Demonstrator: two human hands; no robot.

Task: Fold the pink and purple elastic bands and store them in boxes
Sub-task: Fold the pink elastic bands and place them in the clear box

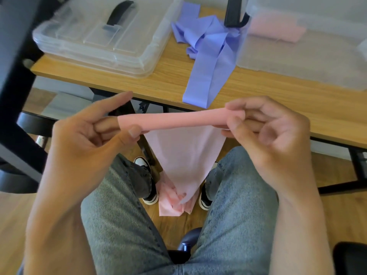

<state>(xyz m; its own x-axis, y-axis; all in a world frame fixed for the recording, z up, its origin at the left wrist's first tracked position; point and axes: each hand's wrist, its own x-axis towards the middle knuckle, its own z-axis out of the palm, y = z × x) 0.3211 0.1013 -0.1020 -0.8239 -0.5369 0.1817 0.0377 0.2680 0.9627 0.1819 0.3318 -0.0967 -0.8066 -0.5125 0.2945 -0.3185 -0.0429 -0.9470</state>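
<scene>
We pinch pink band (174, 120) taut btw left hand (85, 139) & right hand (264, 128), above lap, in front of desk (158, 80); tail bunched on floor. Risk: elastic slips from thumb pinch, fold lost; tail drags, picks up dirt

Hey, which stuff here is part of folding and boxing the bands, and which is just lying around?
Part of the job: pink band held by left hand and right hand; purple band; clear boxes.
Lying about: black strap, chair.
</scene>
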